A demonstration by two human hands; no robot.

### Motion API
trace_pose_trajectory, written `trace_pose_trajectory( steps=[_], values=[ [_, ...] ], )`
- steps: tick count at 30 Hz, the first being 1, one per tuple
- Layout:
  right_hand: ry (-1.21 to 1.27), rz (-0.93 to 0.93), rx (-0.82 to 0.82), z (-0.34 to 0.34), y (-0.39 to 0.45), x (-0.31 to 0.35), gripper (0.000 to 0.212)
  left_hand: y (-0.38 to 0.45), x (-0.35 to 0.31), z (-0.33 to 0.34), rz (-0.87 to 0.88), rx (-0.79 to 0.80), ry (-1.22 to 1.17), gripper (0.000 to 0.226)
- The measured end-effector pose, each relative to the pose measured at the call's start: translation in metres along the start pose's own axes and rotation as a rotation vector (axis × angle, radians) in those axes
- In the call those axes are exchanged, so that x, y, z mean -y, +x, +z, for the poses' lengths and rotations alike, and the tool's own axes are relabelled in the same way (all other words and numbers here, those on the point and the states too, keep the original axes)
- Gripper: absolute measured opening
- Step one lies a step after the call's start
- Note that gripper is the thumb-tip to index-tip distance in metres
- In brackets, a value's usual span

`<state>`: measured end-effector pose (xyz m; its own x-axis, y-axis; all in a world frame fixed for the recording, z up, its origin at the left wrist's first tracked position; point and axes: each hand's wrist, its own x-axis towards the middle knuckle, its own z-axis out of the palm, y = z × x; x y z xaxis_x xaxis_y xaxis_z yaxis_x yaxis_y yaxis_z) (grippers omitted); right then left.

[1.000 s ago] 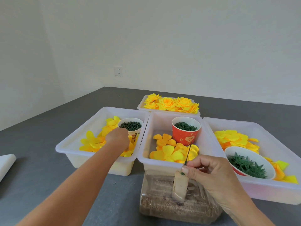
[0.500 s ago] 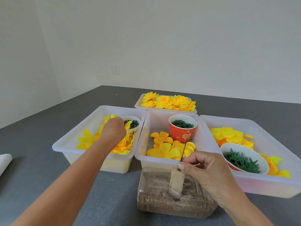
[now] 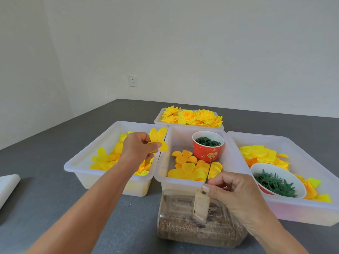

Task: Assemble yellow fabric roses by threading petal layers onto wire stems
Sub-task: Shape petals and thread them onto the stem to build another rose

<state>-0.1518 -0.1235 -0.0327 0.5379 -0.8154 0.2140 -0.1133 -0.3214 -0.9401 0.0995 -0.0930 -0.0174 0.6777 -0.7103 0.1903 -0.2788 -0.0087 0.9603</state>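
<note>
Head view: your left hand [image 3: 136, 146] pinches a yellow petal layer [image 3: 159, 142], lifted above the right rim of the left bin [image 3: 77, 165], just at the seam with the middle bin [image 3: 161, 173]. Your right hand [image 3: 232, 189] pinches a thin green wire stem [image 3: 209, 170] that stands upright from a small block [image 3: 200, 206] on a clear box [image 3: 198, 233] at the table's near edge. The stem's tip rises in front of the middle bin's near wall, below a red cup [image 3: 207, 150]. Petal and stem are well apart, with open air between them over the middle bin's loose petals. The right bin [image 3: 311, 204] sits tight against the middle one and holds a bowl [image 3: 256, 168] near your right wrist. Finished roses [image 3: 190, 117] fill the far tray. Bare grey table [image 3: 36, 189] lies left of your left forearm.
</note>
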Motion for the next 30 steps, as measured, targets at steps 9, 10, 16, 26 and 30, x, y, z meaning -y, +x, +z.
trace_pose_trajectory(
  steps=[9, 10, 16, 26, 30],
  values=[
    [0.016, -0.003, 0.001, 0.0, 0.0, 0.0, 0.015, 0.015, 0.021, -0.017, -0.15, -0.111, 0.156, 0.018],
    [0.017, -0.005, 0.001, 0.0, 0.0, 0.0, 0.015, 0.019, 0.023, -0.022, -0.183, -0.096, 0.181, 0.012],
    [0.051, -0.042, 0.014, 0.002, 0.001, -0.001, 0.011, 0.035, 0.026, -0.039, -0.244, 0.146, 0.434, 0.024],
    [0.055, -0.062, 0.019, 0.001, 0.002, -0.001, 0.017, 0.053, 0.034, -0.06, -0.198, 0.248, 1.261, 0.034],
    [0.059, -0.051, 0.019, 0.001, 0.002, -0.002, 0.013, 0.046, 0.037, -0.058, -0.258, 0.346, 1.286, 0.011]
  ],
)
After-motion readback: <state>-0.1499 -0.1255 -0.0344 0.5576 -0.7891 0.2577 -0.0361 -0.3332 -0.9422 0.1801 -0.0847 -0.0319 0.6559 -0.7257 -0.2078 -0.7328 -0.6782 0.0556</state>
